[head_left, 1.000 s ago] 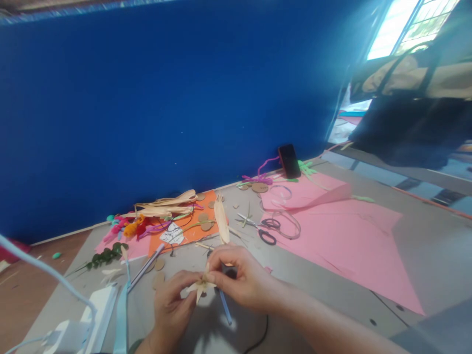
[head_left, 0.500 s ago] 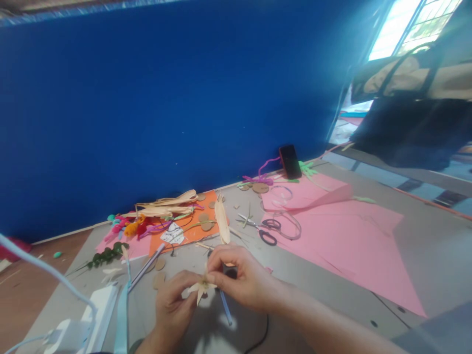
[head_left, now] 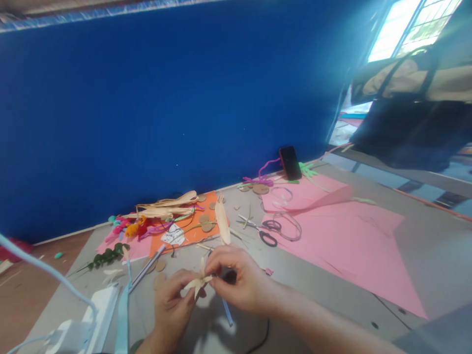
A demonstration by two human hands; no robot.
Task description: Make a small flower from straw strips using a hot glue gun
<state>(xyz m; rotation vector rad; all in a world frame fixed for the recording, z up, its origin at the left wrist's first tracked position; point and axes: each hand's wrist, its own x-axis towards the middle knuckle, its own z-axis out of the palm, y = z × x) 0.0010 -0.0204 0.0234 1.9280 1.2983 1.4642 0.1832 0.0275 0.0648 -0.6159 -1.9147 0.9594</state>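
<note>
Both my hands meet low in the middle of the view over a grey table (head_left: 332, 290). My left hand (head_left: 172, 306) and my right hand (head_left: 241, 281) pinch a small pale straw flower (head_left: 199, 281) with pointed petals between their fingertips. A long cream leaf strip (head_left: 222, 222) lies just beyond my right hand. Under my hands lie a light blue stick (head_left: 227, 312) and a black cable (head_left: 260, 338).
Scissors (head_left: 261, 227) lie on the table beside large pink paper sheets (head_left: 342, 241). An orange sheet (head_left: 191, 221) carries straw strips, card discs and bright pipe cleaners. A black phone (head_left: 289, 162) leans on the blue wall. White glue gun (head_left: 88, 319) and blue ribbon (head_left: 122, 314) at bottom left.
My hands have lifted the small flower slightly and turned it a little between the fingertips. Nothing else on the table has moved.
</note>
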